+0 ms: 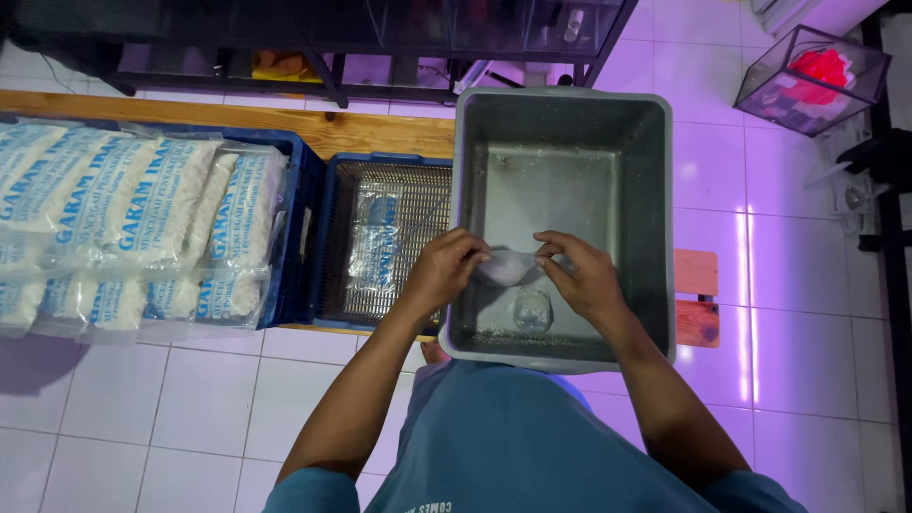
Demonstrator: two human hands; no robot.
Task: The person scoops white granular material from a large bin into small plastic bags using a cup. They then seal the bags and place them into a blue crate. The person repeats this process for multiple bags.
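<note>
Both my hands reach into a large grey plastic tub [655,190]. My left hand [442,271] and my right hand [579,275] pinch the two ends of a small clear plastic bag [510,266], held stretched between them above the tub's floor. Just below the bag, a small clear cup [532,311] stands on the tub's bottom. White grains are scattered thinly across the tub floor.
A blue crate [332,237] with one clear packet lying inside sits left of the tub. Further left, another blue crate holds several filled white packets [142,218]. A wooden bench [698,294] carries the tub. A clear box with red contents [812,81] stands at the far right.
</note>
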